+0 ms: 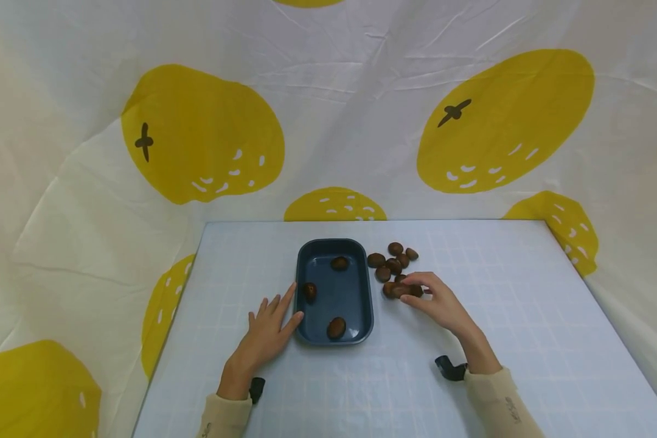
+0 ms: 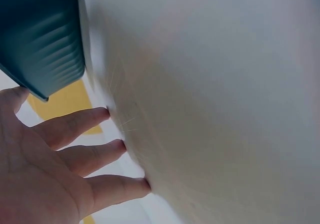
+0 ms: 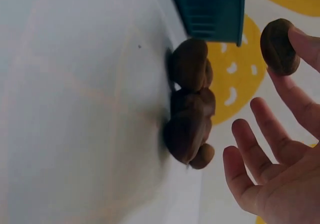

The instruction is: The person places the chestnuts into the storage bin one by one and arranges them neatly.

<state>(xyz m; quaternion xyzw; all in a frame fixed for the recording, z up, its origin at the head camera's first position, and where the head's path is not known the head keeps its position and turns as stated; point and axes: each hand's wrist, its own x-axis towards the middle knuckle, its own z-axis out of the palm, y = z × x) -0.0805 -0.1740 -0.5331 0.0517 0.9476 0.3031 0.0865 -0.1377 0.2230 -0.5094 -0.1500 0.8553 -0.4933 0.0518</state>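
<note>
A dark blue rectangular tray (image 1: 334, 304) holds three brown chestnuts, one near the back (image 1: 339, 263), one by the left wall (image 1: 309, 292) and one near the front (image 1: 336, 328). My left hand (image 1: 265, 337) lies spread at the tray's left side, a finger and the thumb at its rim. In the right wrist view my right hand (image 3: 285, 169) pinches a chestnut (image 3: 279, 47) between thumb and index finger, lifted off the table, the other fingers loosely bent. Below it in the head view, several chestnuts (image 1: 394, 266) are piled right of the tray.
A table with a pale checked cloth (image 1: 525, 316) lies under everything. Behind it and at its sides hangs a white curtain with yellow fruit prints (image 1: 504, 121). Black straps show at both wrists, below beige sleeves.
</note>
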